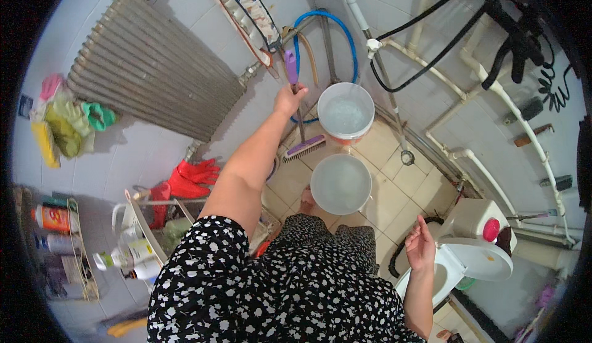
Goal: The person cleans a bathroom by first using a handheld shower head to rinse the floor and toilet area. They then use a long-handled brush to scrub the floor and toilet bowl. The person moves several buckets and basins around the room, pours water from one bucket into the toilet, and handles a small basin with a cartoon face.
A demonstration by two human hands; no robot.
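Observation:
My left hand (288, 101) is stretched forward, its fingers closed round the handle of a floor brush (306, 147). The brush stands nearly upright, with a purple grip above my hand and a purple head with dark bristles down at the tiles. Right of it stands a white bucket (346, 110) holding clear water. Nearer to me is a second white bucket (341, 184), with cloudy-looking liquid in it. My right hand (420, 244) hangs in the air near the toilet, palm showing and fingers loosely extended, with nothing in it.
A toilet (444, 269) with its lid raised is at the right. A radiator (160, 65) hangs on the left wall, above red rubber gloves (190, 179) and a rack of bottles (79, 244). A blue hose (353, 41) loops behind the buckets; pipes (425, 69) line the right wall.

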